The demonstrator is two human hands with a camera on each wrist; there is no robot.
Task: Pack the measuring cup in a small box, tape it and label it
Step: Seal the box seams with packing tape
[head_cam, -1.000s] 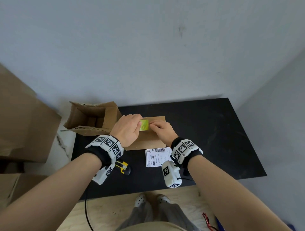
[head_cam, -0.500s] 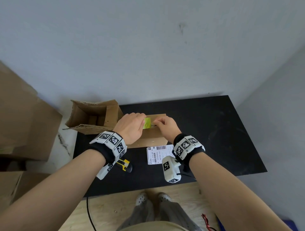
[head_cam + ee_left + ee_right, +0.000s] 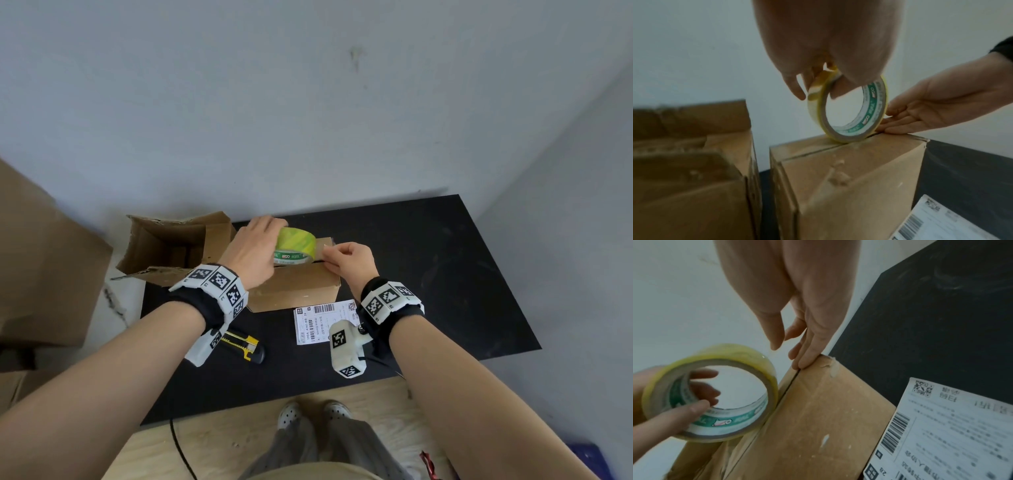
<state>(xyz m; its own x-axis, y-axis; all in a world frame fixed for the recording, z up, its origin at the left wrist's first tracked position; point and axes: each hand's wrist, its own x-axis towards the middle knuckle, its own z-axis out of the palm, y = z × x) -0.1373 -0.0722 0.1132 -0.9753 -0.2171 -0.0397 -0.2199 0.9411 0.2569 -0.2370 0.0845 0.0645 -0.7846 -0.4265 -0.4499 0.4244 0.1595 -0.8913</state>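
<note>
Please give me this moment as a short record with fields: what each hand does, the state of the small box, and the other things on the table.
left hand: grips the tape roll, standing on edge on the box top
right hand: straight fingers press the tape end at the seam, right end of the small box
small box: flaps closed, seam not yet fully taped
label: lies loose on the black table, in front of the box
utility knife: on the table, near edge
open carton: left of the box
</note>
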